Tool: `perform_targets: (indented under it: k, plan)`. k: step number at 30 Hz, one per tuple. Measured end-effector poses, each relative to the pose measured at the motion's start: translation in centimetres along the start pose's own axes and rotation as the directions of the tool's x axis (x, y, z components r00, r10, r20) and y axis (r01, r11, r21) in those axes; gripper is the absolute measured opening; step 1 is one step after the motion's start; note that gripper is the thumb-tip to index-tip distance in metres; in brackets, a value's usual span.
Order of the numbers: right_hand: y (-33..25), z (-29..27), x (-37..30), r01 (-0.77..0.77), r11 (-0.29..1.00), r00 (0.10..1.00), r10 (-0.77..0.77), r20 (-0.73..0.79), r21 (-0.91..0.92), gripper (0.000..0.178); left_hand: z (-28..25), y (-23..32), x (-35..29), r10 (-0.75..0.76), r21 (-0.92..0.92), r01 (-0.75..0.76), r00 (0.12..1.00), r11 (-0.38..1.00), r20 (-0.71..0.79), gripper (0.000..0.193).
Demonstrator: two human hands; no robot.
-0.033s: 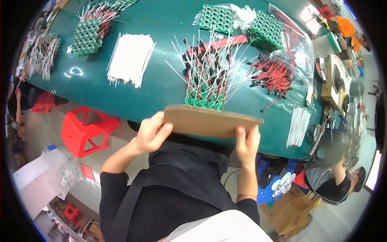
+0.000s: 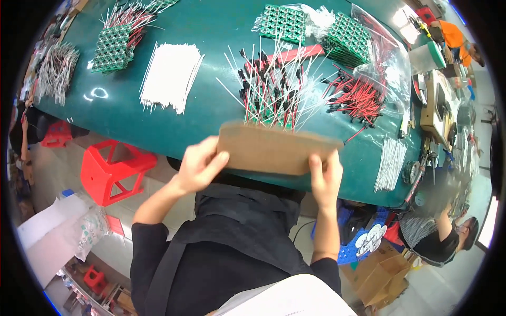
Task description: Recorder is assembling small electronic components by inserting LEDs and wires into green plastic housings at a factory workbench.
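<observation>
A flat brown piece of cardboard point(image 2: 271, 150) spans the space between my two hands at the table's near edge. My left hand point(image 2: 203, 163) grips its left end, thumb on the near face. At the right end, my right hand point(image 2: 325, 174) pinches it in the same way. Just beyond the cardboard stand green circuit boards point(image 2: 271, 117) with white, red and black wires point(image 2: 276, 87) sticking up; the cardboard hides their near part.
White wires point(image 2: 171, 76) lie in a stack at left on the green table point(image 2: 158, 129). Green board panels point(image 2: 284, 23), red-black wires point(image 2: 361, 97) and a clear plastic bag point(image 2: 392, 73) lie at the far right. White strips point(image 2: 390, 164) sit near the right edge. A red stool point(image 2: 108, 174) stands left.
The cardboard has tipped so more of its broad face shows, and its upper edge has moved farther over the table, covering more of the green boards. Both hands keep their grip.
</observation>
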State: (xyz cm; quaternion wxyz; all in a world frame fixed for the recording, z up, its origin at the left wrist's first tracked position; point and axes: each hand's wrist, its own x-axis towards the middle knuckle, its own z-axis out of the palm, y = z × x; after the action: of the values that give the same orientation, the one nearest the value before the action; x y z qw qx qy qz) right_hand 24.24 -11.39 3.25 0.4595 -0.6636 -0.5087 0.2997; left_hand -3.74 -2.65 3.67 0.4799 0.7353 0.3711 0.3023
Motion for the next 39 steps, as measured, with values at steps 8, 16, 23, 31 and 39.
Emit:
perform_targets:
  k: [8, 16, 23, 31, 39]
  plan:
    - [2.3, 1.5, 8.1, -0.119, 0.975, 0.987, 0.136, 0.082, -0.188, 0.040, -0.5, -3.2, 7.6, -0.258, 0.007, 0.258, 0.966, 0.966, -0.004, 0.027]
    - [2.0, 0.9, 9.2, -0.354, 0.895, 0.905, 0.255, 0.340, 0.272, 0.041, -0.7, -3.8, 9.0, -0.383, -0.505, 0.435, 0.900, 0.746, 0.209, 0.042]
    - [-0.4, 0.3, 12.0, -0.427, 0.835, 0.808, 0.180, 0.561, 0.348, 0.039, -3.3, -2.4, 5.8, -0.217, -0.431, 0.253, 0.967, 0.866, 0.134, 0.039]
    - [-3.9, 2.1, 15.8, 0.483, 0.873, 0.587, -0.378, 0.716, 0.066, 0.025, -7.1, -0.1, 4.7, 0.559, 0.283, -0.548, 0.828, 0.787, 0.050, 0.042]
    - [-3.5, 0.9, 15.5, 0.757, 0.607, 0.230, -0.592, 0.772, 0.240, 0.029, -2.7, -0.7, 2.9, 0.773, 0.469, -0.766, 0.589, 0.440, 0.235, 0.038]
